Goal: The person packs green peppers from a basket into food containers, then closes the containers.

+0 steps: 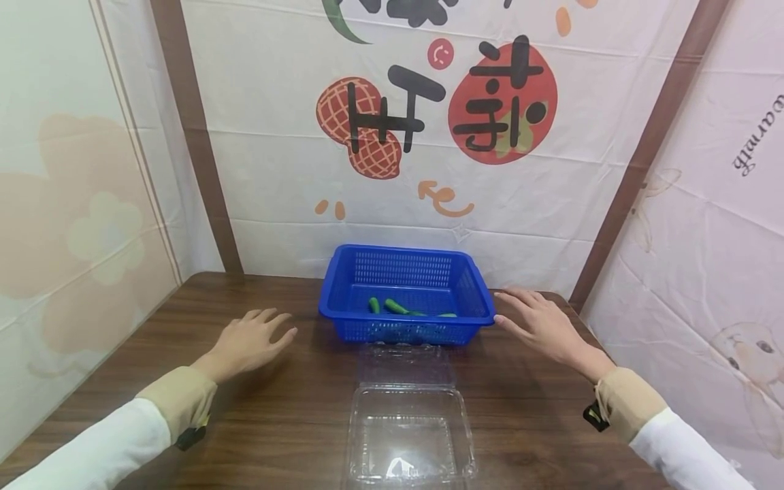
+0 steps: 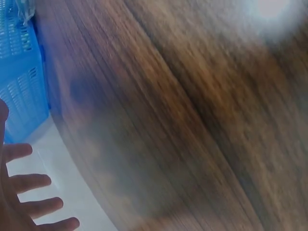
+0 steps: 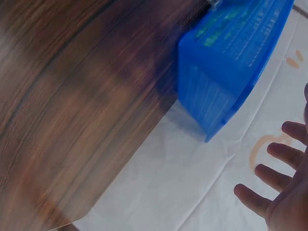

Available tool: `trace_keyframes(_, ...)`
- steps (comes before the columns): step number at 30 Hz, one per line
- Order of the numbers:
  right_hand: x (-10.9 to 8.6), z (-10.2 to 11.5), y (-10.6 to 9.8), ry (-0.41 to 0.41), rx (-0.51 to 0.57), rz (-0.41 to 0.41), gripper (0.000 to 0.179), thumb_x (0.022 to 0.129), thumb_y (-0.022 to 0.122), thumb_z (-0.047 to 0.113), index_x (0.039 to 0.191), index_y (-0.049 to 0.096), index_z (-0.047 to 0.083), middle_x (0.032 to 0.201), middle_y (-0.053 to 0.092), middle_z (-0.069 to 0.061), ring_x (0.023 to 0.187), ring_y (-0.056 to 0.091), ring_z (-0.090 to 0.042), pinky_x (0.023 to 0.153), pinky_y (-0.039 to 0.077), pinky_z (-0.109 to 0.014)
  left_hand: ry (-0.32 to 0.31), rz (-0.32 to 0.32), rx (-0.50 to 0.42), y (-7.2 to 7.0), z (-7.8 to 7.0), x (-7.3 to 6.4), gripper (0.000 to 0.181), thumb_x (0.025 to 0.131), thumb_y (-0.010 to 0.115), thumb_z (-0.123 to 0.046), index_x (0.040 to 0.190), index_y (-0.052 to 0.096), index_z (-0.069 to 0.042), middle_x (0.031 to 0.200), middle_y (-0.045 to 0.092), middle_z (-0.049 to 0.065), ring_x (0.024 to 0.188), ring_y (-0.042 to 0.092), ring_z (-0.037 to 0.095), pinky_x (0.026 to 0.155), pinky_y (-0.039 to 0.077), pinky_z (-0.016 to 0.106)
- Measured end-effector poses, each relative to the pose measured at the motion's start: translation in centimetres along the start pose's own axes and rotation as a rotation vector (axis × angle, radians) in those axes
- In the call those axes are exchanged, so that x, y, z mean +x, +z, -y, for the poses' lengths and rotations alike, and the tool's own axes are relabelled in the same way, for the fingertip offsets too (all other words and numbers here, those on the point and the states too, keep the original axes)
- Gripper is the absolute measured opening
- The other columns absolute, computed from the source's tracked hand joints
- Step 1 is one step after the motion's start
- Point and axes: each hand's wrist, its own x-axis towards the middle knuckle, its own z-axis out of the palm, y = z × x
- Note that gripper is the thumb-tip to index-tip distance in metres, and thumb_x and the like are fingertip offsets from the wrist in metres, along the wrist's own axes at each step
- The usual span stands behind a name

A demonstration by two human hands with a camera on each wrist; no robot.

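A blue plastic basket (image 1: 407,320) with slotted sides stands at the back of the table, with several small green cucumbers (image 1: 397,306) on its floor. In front of it lies a clear plastic clamshell box (image 1: 412,435), its lid folded open toward the basket. My left hand (image 1: 248,344) hovers over the table left of the basket, fingers spread and holding nothing. On the other side, my right hand (image 1: 539,327) reaches close to the basket's right rim, fingers extended with nothing in them. Each wrist view shows spread fingers (image 2: 31,182) beside the basket (image 3: 211,82).
The brown wooden table (image 1: 294,422) ends at the back against a white printed cloth (image 1: 275,170). More cloth hangs close on the left (image 1: 79,238) and right (image 1: 704,272) sides. A dark device (image 1: 595,415) is strapped under the right wrist.
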Motion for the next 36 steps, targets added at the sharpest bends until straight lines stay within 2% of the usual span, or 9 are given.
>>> trace_keyframes(5,0.2,1.3,-0.1,-0.084,-0.011,-0.089,0.040,0.094,0.068,0.033,0.125,0.065,0.007,0.128,0.058,-0.012,0.122,0.050,-0.034,0.088,0.045,-0.057,0.015,-0.011,-0.009,0.1,-0.8,0.0,0.057,0.101,0.047,-0.051,0.136,0.058,-0.008,0.137,0.053,0.023,0.123,0.048,0.048,0.087,0.044,0.070)
trace_keyframes(9,0.4,2.2,-0.2,-0.164,-0.006,-0.168,0.024,0.087,0.074,0.024,0.105,0.069,0.008,0.107,0.060,-0.006,0.101,0.055,-0.028,0.078,0.047,-0.047,0.031,-0.028,-0.017,0.1,-1.5,0.0,0.056,0.100,0.049,-0.051,0.133,0.060,-0.007,0.132,0.056,0.022,0.120,0.051,0.047,0.086,0.046,0.068)
trace_keyframes(12,0.5,3.0,-0.2,-0.217,0.012,-0.184,0.017,0.085,0.075,0.020,0.096,0.069,0.009,0.097,0.059,-0.003,0.087,0.053,-0.022,0.072,0.047,-0.041,0.041,-0.047,-0.022,0.1,-2.0,-0.1,0.054,0.099,0.051,-0.050,0.130,0.062,-0.006,0.128,0.058,0.020,0.116,0.053,0.045,0.085,0.048,0.066)
trace_keyframes(16,0.5,4.1,-0.1,-0.235,0.017,-0.152,0.012,0.087,0.072,0.022,0.093,0.067,0.013,0.091,0.059,0.003,0.080,0.053,-0.016,0.065,0.045,-0.036,0.060,-0.063,-0.031,0.2,-2.6,-0.1,0.053,0.099,0.052,-0.049,0.127,0.064,-0.006,0.124,0.061,0.018,0.113,0.056,0.044,0.084,0.049,0.064)
trace_keyframes(21,0.1,5.2,0.2,-0.209,0.028,-0.057,0.011,0.091,0.070,0.029,0.091,0.065,0.019,0.086,0.059,0.010,0.078,0.054,-0.010,0.066,0.046,-0.034,0.078,-0.080,-0.054,0.0,-3.2,-0.1,0.050,0.098,0.054,-0.048,0.124,0.066,-0.007,0.119,0.063,0.017,0.108,0.059,0.041,0.083,0.049,0.063)
trace_keyframes(27,-0.3,6.1,1.0,-0.225,0.050,0.028,0.014,0.091,0.070,0.033,0.086,0.060,0.025,0.078,0.059,0.014,0.073,0.054,-0.003,0.066,0.045,-0.031,0.082,-0.097,-0.096,0.0,-4.0,-0.1,0.048,0.098,0.057,-0.046,0.119,0.068,-0.005,0.113,0.064,0.017,0.102,0.062,0.039,0.082,0.052,0.059)
trace_keyframes(36,-0.6,7.1,2.8,-0.245,0.084,0.136,0.027,0.095,0.065,0.040,0.074,0.052,0.029,0.065,0.050,0.016,0.060,0.040,0.002,0.058,0.039,-0.025,0.041,-0.013,-0.245,0.3,-5.6,0.3,0.045,0.099,0.054,-0.049,0.113,0.069,-0.009,0.109,0.069,0.012,0.100,0.065,0.033,0.082,0.054,0.054)
